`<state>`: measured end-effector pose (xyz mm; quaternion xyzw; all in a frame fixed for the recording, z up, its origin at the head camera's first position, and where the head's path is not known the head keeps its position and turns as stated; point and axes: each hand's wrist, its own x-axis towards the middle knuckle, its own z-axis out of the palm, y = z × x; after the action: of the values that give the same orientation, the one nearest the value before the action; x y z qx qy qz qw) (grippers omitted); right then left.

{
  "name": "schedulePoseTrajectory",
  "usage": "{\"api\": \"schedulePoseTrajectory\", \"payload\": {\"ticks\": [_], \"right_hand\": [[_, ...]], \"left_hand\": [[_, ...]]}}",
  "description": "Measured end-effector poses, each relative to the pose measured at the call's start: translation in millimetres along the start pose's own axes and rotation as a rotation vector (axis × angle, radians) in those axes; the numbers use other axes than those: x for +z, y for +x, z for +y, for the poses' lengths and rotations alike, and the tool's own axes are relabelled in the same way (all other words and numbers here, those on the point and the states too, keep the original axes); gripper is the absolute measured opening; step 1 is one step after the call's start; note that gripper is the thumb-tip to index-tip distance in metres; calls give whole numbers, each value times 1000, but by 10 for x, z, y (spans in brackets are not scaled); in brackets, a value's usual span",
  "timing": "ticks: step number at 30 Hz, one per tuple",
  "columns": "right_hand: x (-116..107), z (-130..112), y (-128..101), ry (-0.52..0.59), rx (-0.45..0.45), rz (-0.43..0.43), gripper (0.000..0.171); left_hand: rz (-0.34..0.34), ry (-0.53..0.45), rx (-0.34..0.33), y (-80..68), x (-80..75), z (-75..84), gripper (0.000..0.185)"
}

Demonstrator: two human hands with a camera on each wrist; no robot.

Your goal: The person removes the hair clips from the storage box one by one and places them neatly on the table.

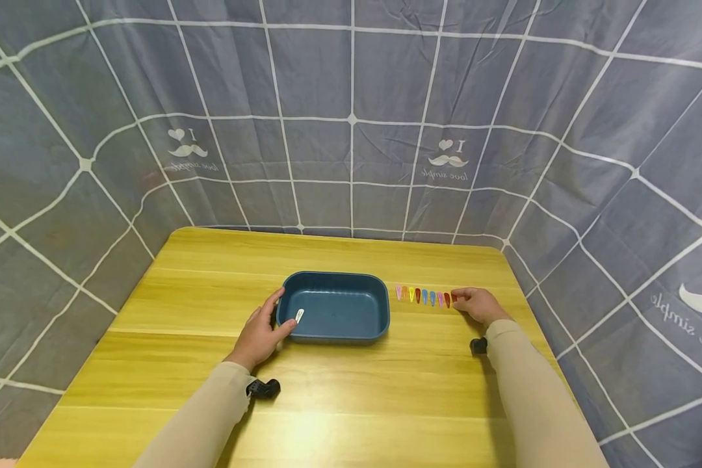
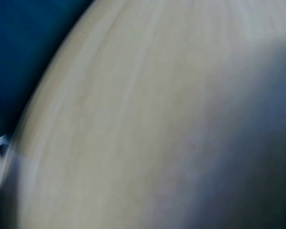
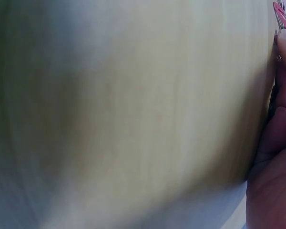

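A dark blue plastic bin point(image 1: 336, 339) stands mid-table, with a white snap hair clip point(image 1: 299, 316) in its front left corner. My left hand point(image 1: 260, 335) rests on that corner, fingers extended along the left rim and thumb over the front near the white clip. Right of the bin lies a row of snap hair clips: pink point(image 1: 398, 292), orange, yellow point(image 1: 411, 294), blue point(image 1: 425, 296) and red point(image 1: 447, 299). At the row's right end, my right hand point(image 1: 476, 305) pinches a red hair clip point(image 1: 454, 297), mostly hidden by the fingertips.
The wood-grain table point(image 1: 339, 416) runs back to a grey curtain point(image 1: 316, 149) with white grid lines, which also encloses both sides. A black wrist camera point(image 1: 263, 389) sits at the left wrist, another point(image 1: 478, 346) at the right.
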<state>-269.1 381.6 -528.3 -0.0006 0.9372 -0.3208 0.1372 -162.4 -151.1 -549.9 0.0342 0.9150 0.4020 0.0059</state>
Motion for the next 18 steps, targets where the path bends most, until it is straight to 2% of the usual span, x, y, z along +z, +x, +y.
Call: {"api": "schedulePoseTrajectory", "payload": {"ticks": [18], "right_hand": [[4,-18,-12,0,21,1,46]], "left_hand": [[5,5,7,-1,9,-5,83]]}}
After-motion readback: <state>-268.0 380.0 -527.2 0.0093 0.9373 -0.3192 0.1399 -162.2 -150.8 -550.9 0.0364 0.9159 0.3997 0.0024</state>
